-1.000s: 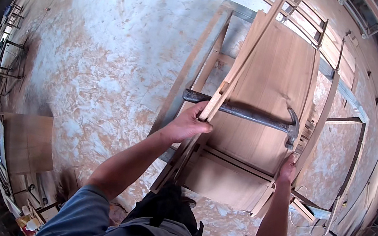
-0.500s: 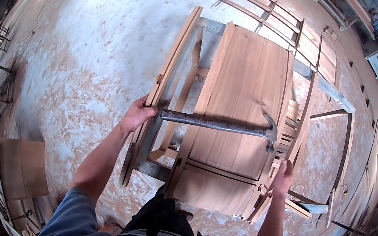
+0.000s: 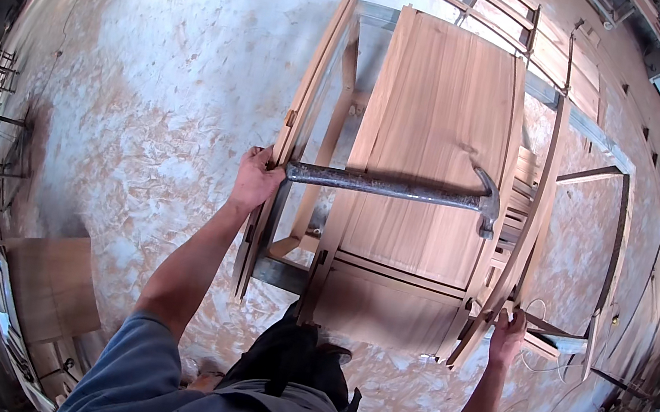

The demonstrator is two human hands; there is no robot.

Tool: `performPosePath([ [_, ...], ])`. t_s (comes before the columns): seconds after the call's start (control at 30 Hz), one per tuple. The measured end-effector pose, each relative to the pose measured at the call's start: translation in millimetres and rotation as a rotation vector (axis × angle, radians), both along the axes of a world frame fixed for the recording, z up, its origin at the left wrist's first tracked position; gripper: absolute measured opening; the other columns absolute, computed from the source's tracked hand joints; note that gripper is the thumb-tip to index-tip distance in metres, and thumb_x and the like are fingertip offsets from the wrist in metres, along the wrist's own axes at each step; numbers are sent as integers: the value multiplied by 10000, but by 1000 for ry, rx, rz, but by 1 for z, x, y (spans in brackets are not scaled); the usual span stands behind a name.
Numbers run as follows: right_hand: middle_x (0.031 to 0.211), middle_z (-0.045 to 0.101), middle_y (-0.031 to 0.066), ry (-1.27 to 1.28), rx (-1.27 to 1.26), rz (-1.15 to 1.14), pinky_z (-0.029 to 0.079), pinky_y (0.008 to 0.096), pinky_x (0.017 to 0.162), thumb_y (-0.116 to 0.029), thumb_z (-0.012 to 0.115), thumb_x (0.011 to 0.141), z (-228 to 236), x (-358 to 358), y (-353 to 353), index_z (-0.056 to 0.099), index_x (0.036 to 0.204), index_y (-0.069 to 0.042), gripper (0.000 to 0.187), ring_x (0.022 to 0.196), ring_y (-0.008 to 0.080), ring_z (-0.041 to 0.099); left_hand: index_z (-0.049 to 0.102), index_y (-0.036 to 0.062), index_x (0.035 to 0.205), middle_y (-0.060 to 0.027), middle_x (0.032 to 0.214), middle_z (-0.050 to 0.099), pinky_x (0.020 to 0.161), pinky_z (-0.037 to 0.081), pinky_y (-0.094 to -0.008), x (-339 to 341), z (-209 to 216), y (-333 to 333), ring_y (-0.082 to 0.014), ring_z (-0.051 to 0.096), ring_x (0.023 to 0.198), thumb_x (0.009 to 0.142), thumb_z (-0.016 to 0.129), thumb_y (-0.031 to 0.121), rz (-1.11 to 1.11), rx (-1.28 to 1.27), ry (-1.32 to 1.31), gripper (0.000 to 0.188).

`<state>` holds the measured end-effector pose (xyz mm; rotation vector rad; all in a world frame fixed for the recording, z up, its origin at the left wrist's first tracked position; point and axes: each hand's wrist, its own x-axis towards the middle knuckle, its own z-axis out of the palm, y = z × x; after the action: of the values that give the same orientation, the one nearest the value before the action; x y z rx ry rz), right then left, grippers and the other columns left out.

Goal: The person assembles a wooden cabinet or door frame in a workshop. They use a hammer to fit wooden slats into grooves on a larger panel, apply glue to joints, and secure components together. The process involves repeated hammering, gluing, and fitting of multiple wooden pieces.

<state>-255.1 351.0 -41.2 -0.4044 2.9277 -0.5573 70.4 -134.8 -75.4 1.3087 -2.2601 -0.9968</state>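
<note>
My left hand (image 3: 258,179) is closed round a long, narrow wooden rail (image 3: 308,93) at the left of a metal work frame. Beside its thumb is the handle end of a claw hammer (image 3: 390,188), which lies crosswise over a wooden panel (image 3: 443,103) with its head to the right. Lower right, my right hand (image 3: 507,339) has its fingers bent at the near end of another long wooden rail (image 3: 528,230), which leans along the panel's right side. Its fingertips partly hide behind the wood. A short lower panel (image 3: 382,309) joins the big one at a cross rail.
The metal frame (image 3: 591,134) carries the wood and extends right. Several slats (image 3: 522,181) lie between panel and right rail. Beyond stands a wooden lattice (image 3: 468,6) on the floor. Sheets of board (image 3: 55,282) lean at lower left. A cable (image 3: 531,358) loops near my right hand.
My right hand has slid nearer to me along the right rail, toward its near end. My left hand stays on the left rail by the hammer handle. The whole view has shifted slightly.
</note>
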Motion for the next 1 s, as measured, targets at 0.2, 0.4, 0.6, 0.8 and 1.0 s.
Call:
performPosePath([
  [0.2,1118,625,253,-132,61,-59,467,447,901,-461,666,812,-23,-3,5,515,1261,52,698,1026,391,593,640,-9,909,-118,727,589,622,452,-365,-2,-20,-15,-200,546,702,730,588,71,-92,175,76,203],
  [0.4,1122,626,195,-106,316,-21,391,485,977,-491,618,818,-11,-4,-29,552,1212,-18,618,1090,382,549,553,10,1244,-80,1036,548,632,437,-271,8,-20,-24,-127,529,787,758,539,47,-89,331,29,487],
  [0.6,1101,646,152,-218,320,-76,339,483,1003,-457,641,801,-15,-8,-39,574,1114,-17,544,1112,325,547,457,17,1342,-184,1206,537,933,432,-385,-24,45,6,-320,522,1113,758,578,42,-307,-276,26,597],
  [0.8,980,658,225,-212,-136,-198,480,434,839,-334,642,801,22,-8,-27,595,1028,-2,404,962,391,621,519,39,1260,-196,1033,625,848,486,-457,-90,74,42,-386,596,966,802,647,216,-758,-361,-440,507],
  [1.0,843,639,197,-252,-303,-263,479,382,737,-270,621,838,87,43,3,584,1009,31,348,784,314,612,563,52,1144,-200,946,653,715,517,-478,-75,77,60,-374,648,820,803,629,265,-771,-314,-452,407],
])
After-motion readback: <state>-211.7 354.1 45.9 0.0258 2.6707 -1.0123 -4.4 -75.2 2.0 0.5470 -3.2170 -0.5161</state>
